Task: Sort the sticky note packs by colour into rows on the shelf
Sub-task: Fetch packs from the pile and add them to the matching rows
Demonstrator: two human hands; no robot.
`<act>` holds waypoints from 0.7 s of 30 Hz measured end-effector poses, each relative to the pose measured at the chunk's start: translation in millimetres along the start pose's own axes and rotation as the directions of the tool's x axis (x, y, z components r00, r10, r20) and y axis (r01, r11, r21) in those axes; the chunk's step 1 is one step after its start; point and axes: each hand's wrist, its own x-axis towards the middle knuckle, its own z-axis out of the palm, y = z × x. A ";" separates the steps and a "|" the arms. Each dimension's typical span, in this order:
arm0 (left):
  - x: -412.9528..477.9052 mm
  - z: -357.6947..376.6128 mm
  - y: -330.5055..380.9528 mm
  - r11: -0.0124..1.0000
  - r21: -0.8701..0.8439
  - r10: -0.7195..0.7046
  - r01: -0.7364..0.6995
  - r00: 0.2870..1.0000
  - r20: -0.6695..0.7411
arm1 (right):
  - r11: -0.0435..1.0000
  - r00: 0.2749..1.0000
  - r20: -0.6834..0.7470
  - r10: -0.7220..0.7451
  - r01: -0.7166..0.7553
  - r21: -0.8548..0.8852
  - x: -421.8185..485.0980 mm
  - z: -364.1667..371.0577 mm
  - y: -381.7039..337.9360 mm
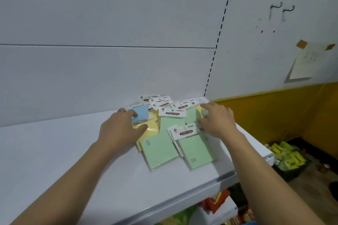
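Sticky note packs point(159, 150) heaped at right end of shelf point(54, 160), close to its right edge, short of near lip, bare surface left, left hand point(118, 128) fingers spread on blue pack point(140, 115), right hand point(217, 120) fingers spread on heap's right side.

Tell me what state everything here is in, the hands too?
Heap of plastic-wrapped sticky note packs: unsorted, overlapping, no rows yet.
Light blue square pack: back left of heap, under left fingertips.
Two large pale green packs: lying flat at the front.
Left hand: open, thumb on a pale yellow pack.
Right hand: open, fingers spread over heap's right side.
White flat shelf: carries the heap.
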 end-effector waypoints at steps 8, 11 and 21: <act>-12.9 20.7 1.6 0.988 -0.029 -0.155 0.154 0.988 -0.002 | 0.957 0.980 -0.196 0.028 0.030 0.288 -15.0 38.0 4.3; -16.1 17.9 -3.6 0.983 -0.113 -0.142 0.142 0.990 0.008 | 0.951 0.972 -0.236 0.016 0.058 0.303 -17.5 43.6 7.6; -23.1 14.8 -0.1 0.709 -0.705 -0.138 0.021 0.984 -0.109 | 0.927 0.982 -0.190 0.017 0.056 0.372 -17.2 49.6 5.9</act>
